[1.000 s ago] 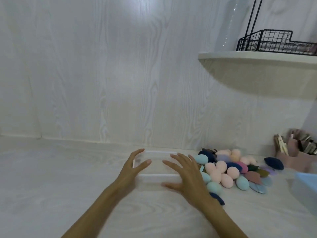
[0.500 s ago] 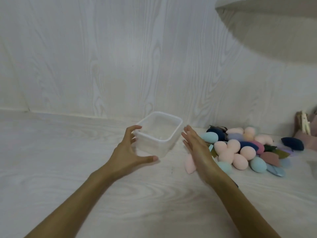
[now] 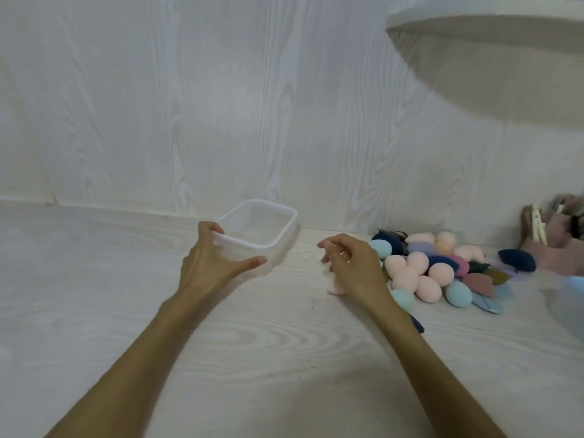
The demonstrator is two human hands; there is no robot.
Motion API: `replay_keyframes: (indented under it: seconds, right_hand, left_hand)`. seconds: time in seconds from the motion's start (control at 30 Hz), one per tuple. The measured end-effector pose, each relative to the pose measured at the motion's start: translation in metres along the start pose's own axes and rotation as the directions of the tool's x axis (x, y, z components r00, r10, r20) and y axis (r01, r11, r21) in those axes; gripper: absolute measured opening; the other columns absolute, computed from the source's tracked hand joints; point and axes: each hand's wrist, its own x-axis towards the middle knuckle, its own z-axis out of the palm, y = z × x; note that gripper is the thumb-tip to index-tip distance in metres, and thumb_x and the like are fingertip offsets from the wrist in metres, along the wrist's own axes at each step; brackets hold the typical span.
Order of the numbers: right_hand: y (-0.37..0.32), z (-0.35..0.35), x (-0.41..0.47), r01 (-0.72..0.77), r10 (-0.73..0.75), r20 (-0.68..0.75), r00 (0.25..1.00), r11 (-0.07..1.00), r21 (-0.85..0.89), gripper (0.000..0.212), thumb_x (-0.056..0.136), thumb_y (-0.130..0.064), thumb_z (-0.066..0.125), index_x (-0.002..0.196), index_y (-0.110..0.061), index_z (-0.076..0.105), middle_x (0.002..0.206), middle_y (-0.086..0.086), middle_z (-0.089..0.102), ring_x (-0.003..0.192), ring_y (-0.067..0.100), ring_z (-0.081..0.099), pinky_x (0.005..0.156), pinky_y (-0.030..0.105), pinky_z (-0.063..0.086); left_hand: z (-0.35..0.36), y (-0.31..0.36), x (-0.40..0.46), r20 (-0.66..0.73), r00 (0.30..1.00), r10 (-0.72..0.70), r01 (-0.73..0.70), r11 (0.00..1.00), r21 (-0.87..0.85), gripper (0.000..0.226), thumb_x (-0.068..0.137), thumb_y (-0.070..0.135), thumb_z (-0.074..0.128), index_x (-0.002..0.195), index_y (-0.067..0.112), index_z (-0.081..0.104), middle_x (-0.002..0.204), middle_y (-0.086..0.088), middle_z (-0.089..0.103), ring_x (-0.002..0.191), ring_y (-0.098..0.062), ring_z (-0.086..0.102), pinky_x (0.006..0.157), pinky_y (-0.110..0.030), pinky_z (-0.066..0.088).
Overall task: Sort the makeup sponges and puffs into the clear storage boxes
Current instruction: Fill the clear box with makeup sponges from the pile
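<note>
Gripping the near corner of a clear box (image 3: pixel 262 229) with the left hand (image 3: pixel 210 263), thumb and fingers clamped on its wall; right hand (image 3: pixel 354 267) loosely curled, empty, beside the sponge pile (image 3: pixel 442 267). Pale wood-grain table (image 3: pixel 158 311), matching wall, shelf (image 3: pixel 493 30) overhead. Box open-side up, long axis running toward the wall.

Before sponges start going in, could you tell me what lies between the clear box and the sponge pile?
In the head view, only the right hand, over one pink sponge; otherwise bare table.
</note>
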Motion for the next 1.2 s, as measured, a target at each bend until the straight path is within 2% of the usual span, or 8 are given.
replay_keyframes:
  seconds: [0.1,0.2,0.27,0.37,0.5,0.87,1.03,1.2]
  right_hand:
    - [-0.023,0.011,0.008,-0.443,0.362,0.341,0.867,0.875,0.197,0.039,0.094,-0.046,0.048,0.107,-0.01,0.058,0.079,0.004,0.069,0.053,0.015,0.061,0.044,0.021,0.044]
    - [-0.028,0.027,0.008,-0.584,0.436,0.467,0.769,0.776,0.237,0.064,0.084,-0.067,0.045,0.107,-0.008,0.051,0.084,0.01,0.072,0.058,0.019,0.064,0.046,0.024,0.048]
    - [-0.025,0.038,0.006,-0.617,0.44,0.475,0.762,0.715,0.327,0.058,0.087,-0.06,0.049,0.108,-0.006,0.047,0.083,0.012,0.071,0.058,0.018,0.063,0.047,0.024,0.047]
    - [-0.02,0.043,0.003,-0.631,0.426,0.481,0.767,0.636,0.444,0.044,0.091,-0.046,0.052,0.104,-0.005,0.046,0.088,0.013,0.07,0.068,0.018,0.067,0.057,0.024,0.051]
    - [-0.013,0.035,-0.004,-0.657,0.405,0.522,0.751,0.54,0.526,0.034,0.084,-0.042,0.064,0.087,-0.013,0.047,0.086,0.012,0.073,0.064,0.014,0.068,0.055,0.021,0.05]
    - [-0.01,0.016,-0.007,-0.696,0.397,0.608,0.688,0.597,0.399,0.037,0.082,-0.043,0.064,0.09,-0.007,0.061,0.09,0.012,0.075,0.056,0.012,0.063,0.045,0.018,0.045]
    - [-0.016,0.036,-0.012,-0.534,0.442,0.3,0.845,0.709,0.46,0.041,0.083,-0.047,0.064,0.072,-0.008,0.06,0.054,0.004,0.06,0.041,0.009,0.048,0.047,0.022,0.034]
    - [-0.013,0.041,-0.016,-0.463,0.446,0.177,0.877,0.689,0.557,0.04,0.076,-0.049,0.069,0.068,-0.011,0.061,0.048,-0.001,0.058,0.038,0.006,0.043,0.041,0.019,0.032]
  left_hand:
    - [-0.023,-0.013,0.003,0.25,0.968,0.037,0.051,0.94,-0.337,0.083,0.047,0.032,0.093,0.107,0.026,0.037,0.119,0.005,0.052,0.108,-0.024,0.058,0.073,-0.044,0.058]
    - [-0.029,-0.015,0.002,0.421,0.904,0.079,0.11,0.907,-0.407,0.101,0.054,0.008,0.089,0.13,0.034,0.028,0.131,0.004,0.046,0.112,-0.019,0.056,0.073,-0.033,0.059]
    - [-0.025,-0.012,0.0,0.452,0.887,0.099,0.068,0.938,-0.339,0.131,0.052,0.013,0.09,0.145,0.043,0.003,0.141,0.009,0.037,0.119,-0.011,0.05,0.09,-0.028,0.052]
    - [-0.009,-0.005,-0.005,0.362,0.924,0.123,0.008,0.941,-0.339,0.147,0.049,0.025,0.092,0.143,0.045,-0.019,0.145,0.012,0.023,0.132,-0.008,0.032,0.106,-0.028,0.033]
    - [0.002,-0.007,-0.009,0.314,0.944,0.099,-0.01,0.962,-0.273,0.151,0.041,0.045,0.09,0.143,0.042,-0.021,0.146,0.011,0.03,0.129,-0.008,0.036,0.108,-0.031,0.034]
    - [0.004,-0.01,-0.011,0.3,0.952,0.069,-0.012,0.982,-0.186,0.148,0.034,0.054,0.086,0.148,0.038,-0.008,0.144,0.012,0.039,0.129,-0.012,0.042,0.11,-0.041,0.037]
    - [0.003,-0.007,-0.013,0.316,0.945,0.083,-0.005,0.97,-0.241,0.142,0.035,0.049,0.086,0.147,0.035,-0.001,0.137,0.009,0.039,0.125,-0.013,0.043,0.104,-0.037,0.043]
    - [0.003,-0.007,-0.015,0.33,0.942,0.062,0.028,0.964,-0.263,0.15,0.036,0.048,0.087,0.149,0.031,-0.009,0.138,0.013,0.039,0.123,-0.011,0.046,0.103,-0.033,0.043]
